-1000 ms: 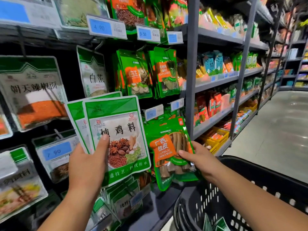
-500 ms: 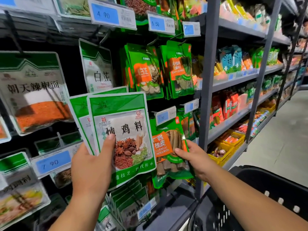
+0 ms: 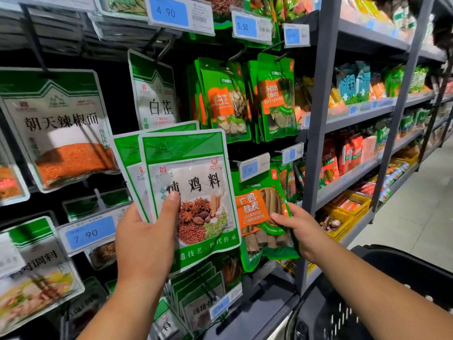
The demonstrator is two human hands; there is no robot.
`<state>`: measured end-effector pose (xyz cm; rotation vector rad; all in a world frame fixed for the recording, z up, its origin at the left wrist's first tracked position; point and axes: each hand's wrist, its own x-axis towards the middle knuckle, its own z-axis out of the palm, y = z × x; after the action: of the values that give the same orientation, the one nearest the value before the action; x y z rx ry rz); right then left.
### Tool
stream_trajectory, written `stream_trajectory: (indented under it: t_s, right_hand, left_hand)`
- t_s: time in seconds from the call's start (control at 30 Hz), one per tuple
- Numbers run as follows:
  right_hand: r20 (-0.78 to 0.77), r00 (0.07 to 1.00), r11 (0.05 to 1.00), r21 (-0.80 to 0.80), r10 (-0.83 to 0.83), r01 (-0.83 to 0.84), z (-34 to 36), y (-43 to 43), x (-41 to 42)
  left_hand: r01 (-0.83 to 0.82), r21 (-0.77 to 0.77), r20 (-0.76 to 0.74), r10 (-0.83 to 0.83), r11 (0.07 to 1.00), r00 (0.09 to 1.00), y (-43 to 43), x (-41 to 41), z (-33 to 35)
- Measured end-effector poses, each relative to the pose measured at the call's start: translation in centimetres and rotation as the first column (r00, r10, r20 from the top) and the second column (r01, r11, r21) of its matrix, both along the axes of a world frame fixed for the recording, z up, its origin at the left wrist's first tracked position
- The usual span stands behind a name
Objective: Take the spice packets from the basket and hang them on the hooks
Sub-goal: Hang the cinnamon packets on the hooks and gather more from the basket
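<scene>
At the spice rack of a shop aisle, a person's left hand (image 3: 144, 241) grips two white-and-green stew-spice packets (image 3: 196, 168), fanned so that the rear one peeks out at the left. The thumb is pressed flat on the front packet's face, just beside the printed star anise, with the other fingers hidden behind. The packets are held upright in front of the rack, overlapping the hanging goods.

The right hand (image 3: 301, 231) pinches the lower right edge of a green cinnamon packet (image 3: 259, 217) with an orange label. That packet's left side is tucked behind the stew-spice packets, and its top sits just under a 7.50 price tag (image 3: 253, 168). Whether it is threaded on a hook cannot be told.

Above, bay leaf packets (image 3: 277, 99) hang from black hooks (image 3: 235, 55), and a large chili powder packet (image 3: 58, 133) hangs at the left, with a 7.90 price tag (image 3: 89, 233) below it. A grey shelf post (image 3: 316, 143) stands just right of the cinnamon. The black basket (image 3: 392, 261) sits at the lower right, beneath the right forearm.
</scene>
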<state>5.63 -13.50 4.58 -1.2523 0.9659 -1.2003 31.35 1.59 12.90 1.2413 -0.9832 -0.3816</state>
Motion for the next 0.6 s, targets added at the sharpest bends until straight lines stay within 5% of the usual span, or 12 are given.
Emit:
stream_trajectory:
  t_s: [0.6]
  right_hand:
    - [-0.12, 0.993, 1.0, 0.025, 0.007, -0.004, 0.4, -2.6, 2.2]
  left_hand:
    - [0.033, 0.008, -0.021, -0.033, 0.999, 0.999, -0.1, 0.4, -0.1]
